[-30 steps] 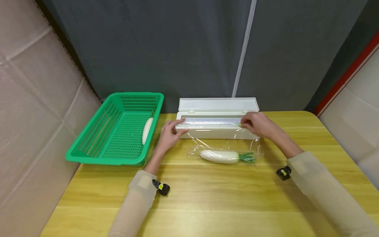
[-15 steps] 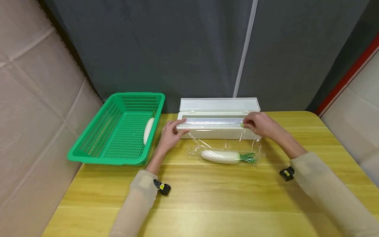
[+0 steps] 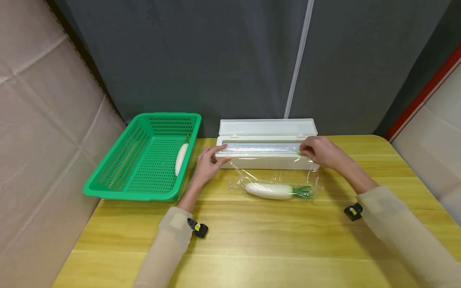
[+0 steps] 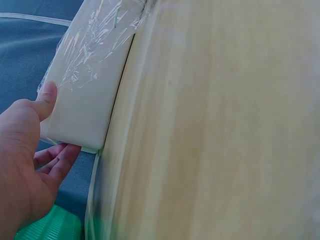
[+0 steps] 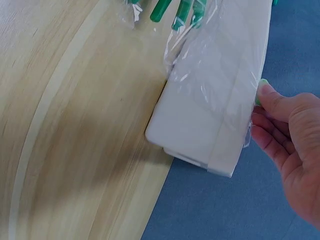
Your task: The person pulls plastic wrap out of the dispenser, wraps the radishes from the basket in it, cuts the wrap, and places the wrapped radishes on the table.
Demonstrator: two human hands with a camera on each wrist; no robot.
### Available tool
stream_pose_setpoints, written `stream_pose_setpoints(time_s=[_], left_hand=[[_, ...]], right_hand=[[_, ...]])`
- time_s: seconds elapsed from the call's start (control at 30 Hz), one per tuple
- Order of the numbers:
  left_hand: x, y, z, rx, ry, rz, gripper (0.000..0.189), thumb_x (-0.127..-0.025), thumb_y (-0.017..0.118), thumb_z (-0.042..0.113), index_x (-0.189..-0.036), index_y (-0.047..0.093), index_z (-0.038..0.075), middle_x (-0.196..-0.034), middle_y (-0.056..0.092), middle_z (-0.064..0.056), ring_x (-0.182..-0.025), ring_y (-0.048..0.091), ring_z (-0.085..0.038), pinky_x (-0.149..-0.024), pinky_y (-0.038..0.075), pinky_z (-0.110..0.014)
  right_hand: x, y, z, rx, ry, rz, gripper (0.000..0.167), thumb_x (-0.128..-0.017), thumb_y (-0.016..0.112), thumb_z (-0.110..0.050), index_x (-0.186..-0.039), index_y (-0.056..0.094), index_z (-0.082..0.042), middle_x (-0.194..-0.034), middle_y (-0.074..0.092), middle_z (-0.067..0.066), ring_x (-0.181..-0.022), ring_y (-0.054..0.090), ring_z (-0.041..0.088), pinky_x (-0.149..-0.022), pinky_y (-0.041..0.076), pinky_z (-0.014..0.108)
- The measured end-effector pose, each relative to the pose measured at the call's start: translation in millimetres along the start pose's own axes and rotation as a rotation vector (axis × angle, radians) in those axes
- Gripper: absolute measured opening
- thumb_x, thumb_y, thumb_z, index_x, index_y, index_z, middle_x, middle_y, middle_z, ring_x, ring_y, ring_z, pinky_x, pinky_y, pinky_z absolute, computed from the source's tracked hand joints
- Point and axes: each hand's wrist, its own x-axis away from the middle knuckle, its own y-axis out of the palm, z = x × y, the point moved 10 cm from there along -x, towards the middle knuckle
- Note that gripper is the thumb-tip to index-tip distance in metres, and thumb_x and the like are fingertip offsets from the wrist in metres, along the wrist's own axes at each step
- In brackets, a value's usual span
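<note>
Green plastic basket [image 3: 167,197] stands at nine o'clock from the film-covered radish [image 3: 268,191] on the table [image 3: 259,244]; at ten, the left hand [image 3: 207,165] grips the white box [image 3: 266,163] by its left end. At two, the right hand [image 3: 319,152] pinches a green tab [image 3: 298,152], likely cutting film, which next calls for a level slide and steady box.

Across the head view, smooth wood grain with a soft sheen for the table [image 3: 259,240] at six o'clock. Smooth, perforated green plastic for the basket [image 3: 147,170] at nine. Smooth white plastic for the box [image 3: 264,162] just off centre at three; clear, wrinkled, glossy film [image 3: 276,176] at four. Smooth skin for the radish [image 3: 269,191], between four and five. Matt cloth for the curtain [image 3: 216,60] at twelve, matt fabric for the sleeves [image 3: 407,232] at four and seven.
</note>
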Motion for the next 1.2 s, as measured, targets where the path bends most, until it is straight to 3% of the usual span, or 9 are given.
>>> stream_pose_setpoints(time_s=[0.23,0.53,1.2], left_hand=[[-0.3,0.6,-0.2,0.002,0.001,0.002,0.051,-0.088,0.080,0.030,-0.136,0.066,0.018,-0.093,0.052,-0.006,-0.075,0.049,-0.022,-0.069,0.044,-0.030],[0.5,-2.4,-3.7,0.004,-0.007,0.015,0.050,-0.088,0.080,0.029,-0.135,0.067,0.017,-0.094,0.053,-0.007,-0.075,0.050,-0.021,-0.069,0.045,-0.031],[-0.2,0.5,-1.3,0.011,0.008,0.003,0.050,-0.088,0.080,0.029,-0.135,0.066,0.018,-0.092,0.052,-0.007,-0.076,0.048,-0.021,-0.069,0.045,-0.030]], right_hand=[[7.1,-5,6,0.013,-0.004,0.008,0.008,-0.084,0.078,0.003,-0.083,0.071,-0.001,-0.079,0.066,0.006,-0.070,0.061,0.021,-0.066,0.053,0.043],[24.3,-11,22,0.057,0.051,0.026,0.009,-0.083,0.079,0.003,-0.086,0.071,0.000,-0.082,0.067,0.009,-0.071,0.061,0.023,-0.066,0.054,0.044],[31.6,-17,23,0.086,-0.012,0.075,0.011,-0.080,0.081,0.004,-0.085,0.073,-0.001,-0.086,0.066,0.008,-0.072,0.062,0.021,-0.065,0.055,0.043]])
